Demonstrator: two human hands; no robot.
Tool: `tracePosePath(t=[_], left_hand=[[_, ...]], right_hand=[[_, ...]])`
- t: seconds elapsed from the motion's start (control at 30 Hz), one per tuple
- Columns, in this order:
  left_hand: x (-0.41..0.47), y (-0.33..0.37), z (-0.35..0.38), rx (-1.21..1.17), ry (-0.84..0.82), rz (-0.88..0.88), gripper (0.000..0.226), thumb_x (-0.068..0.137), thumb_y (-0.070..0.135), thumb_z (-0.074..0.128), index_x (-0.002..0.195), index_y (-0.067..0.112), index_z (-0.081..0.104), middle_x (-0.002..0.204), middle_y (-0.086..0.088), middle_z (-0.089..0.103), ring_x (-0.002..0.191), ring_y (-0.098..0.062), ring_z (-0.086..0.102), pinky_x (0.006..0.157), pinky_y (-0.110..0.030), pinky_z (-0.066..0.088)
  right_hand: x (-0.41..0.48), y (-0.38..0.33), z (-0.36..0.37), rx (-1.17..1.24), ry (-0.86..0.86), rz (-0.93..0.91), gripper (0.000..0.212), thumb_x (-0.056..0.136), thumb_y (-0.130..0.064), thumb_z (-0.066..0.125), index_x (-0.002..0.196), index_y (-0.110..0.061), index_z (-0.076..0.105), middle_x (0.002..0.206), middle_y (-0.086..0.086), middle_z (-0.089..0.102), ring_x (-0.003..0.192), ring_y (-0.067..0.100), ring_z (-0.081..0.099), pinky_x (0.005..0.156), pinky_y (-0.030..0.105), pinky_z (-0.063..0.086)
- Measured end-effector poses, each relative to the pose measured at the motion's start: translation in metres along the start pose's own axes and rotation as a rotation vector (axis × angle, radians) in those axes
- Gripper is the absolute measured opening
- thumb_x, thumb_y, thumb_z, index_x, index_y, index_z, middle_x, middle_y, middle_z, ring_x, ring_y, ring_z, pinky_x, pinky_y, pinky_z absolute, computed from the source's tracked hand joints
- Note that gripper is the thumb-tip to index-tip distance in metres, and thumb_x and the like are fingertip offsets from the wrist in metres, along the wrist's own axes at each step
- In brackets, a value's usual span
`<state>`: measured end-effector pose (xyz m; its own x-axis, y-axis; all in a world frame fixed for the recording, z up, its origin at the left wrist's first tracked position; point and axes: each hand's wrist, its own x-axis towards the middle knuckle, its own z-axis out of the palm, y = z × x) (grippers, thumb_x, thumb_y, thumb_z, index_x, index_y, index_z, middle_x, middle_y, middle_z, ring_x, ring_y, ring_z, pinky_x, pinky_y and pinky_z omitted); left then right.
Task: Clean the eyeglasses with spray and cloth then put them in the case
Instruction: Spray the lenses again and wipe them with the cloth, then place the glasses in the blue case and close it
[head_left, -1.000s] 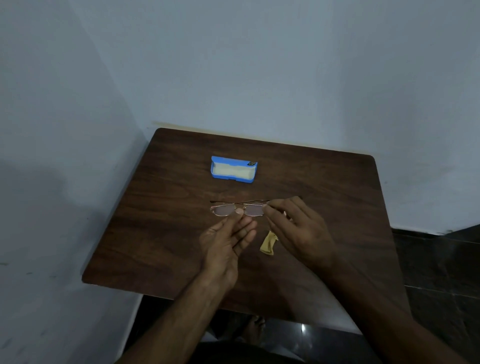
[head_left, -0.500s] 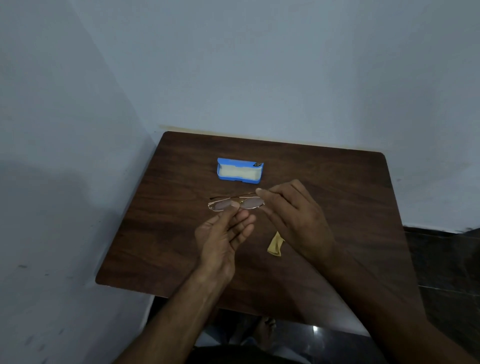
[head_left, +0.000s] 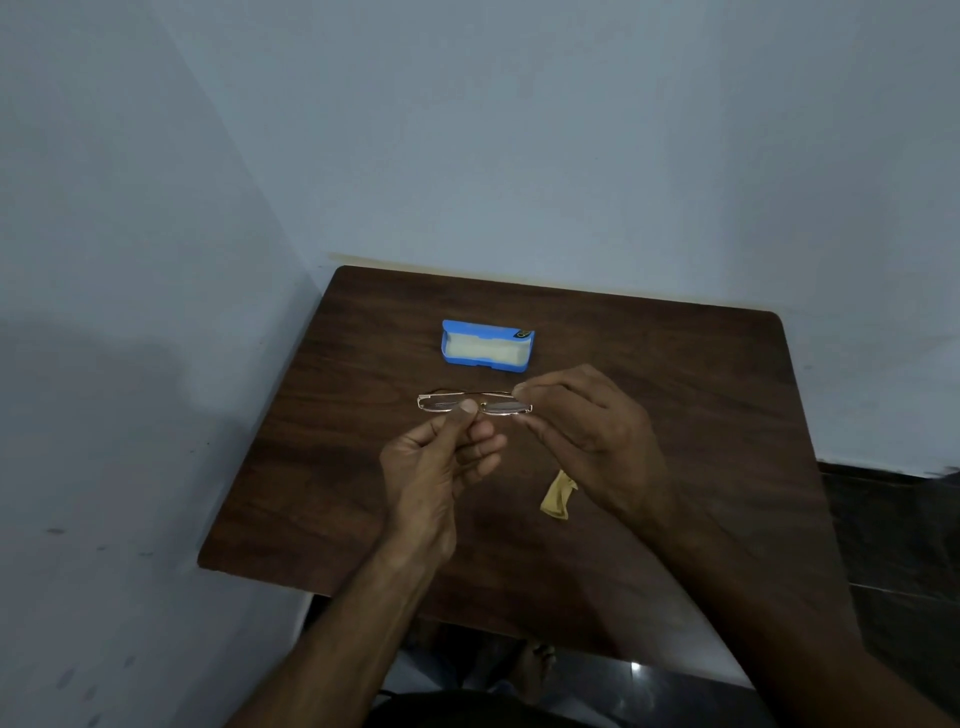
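Thin gold-rimmed eyeglasses (head_left: 441, 402) with folded temples hang above the middle of the dark wooden table (head_left: 322, 467). My left hand (head_left: 441, 467) pinches them near the bridge, thumb on top. My right hand (head_left: 587, 431) pinches their right end between thumb and forefinger. A blue eyeglass case (head_left: 485, 347) lies open behind the glasses, its cream lining showing. A crumpled yellow cloth (head_left: 557, 496) lies on the table under my right wrist. No spray bottle is in view.
The table stands in a corner, with pale walls (head_left: 156, 312) along its left and back edges. A dark tiled floor (head_left: 893, 545) shows to the right and below the front edge.
Both hands carried the glasses a little away from me, toward the case. The cloth and the case stayed in place.
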<state>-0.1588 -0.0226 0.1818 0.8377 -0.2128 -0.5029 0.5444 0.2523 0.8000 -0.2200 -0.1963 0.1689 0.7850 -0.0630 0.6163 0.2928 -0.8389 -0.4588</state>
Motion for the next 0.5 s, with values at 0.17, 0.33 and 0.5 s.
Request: tracePosePath(t=[0.17,0.33,0.5], left_hand=[[0.003,-0.002,0.000,0.077,-0.001,0.084,0.026,0.094,0.032,0.074,0.094,0.007,0.081,0.090,-0.018,0.081,0.074,-0.025,0.079,0.063,-0.029,0.063],[0.023,-0.021,-0.031,0.197,0.028,0.168,0.030,0.104,0.025,0.061,0.097,0.002,0.080,0.088,-0.020,0.080,0.082,-0.036,0.079,0.067,-0.033,0.064],[0.099,-0.024,-0.080,0.583,0.072,0.431,0.017,0.097,0.007,0.072,0.110,0.014,0.080,0.103,-0.001,0.082,0.100,-0.019,0.079,0.091,-0.051,0.063]], right_hand=[[-0.002,0.006,0.013,0.215,0.127,0.233,0.021,0.089,-0.007,0.083,0.109,-0.006,0.079,0.106,0.002,0.077,0.100,0.016,0.073,0.085,0.039,0.060],[-0.003,0.029,0.035,0.520,0.254,0.608,0.019,0.086,-0.004,0.083,0.104,-0.008,0.080,0.099,0.002,0.079,0.093,0.019,0.076,0.085,0.034,0.060],[-0.002,0.060,0.062,0.639,0.328,0.844,0.015,0.086,-0.004,0.082,0.100,-0.008,0.080,0.096,0.004,0.081,0.094,0.016,0.076,0.083,0.025,0.058]])
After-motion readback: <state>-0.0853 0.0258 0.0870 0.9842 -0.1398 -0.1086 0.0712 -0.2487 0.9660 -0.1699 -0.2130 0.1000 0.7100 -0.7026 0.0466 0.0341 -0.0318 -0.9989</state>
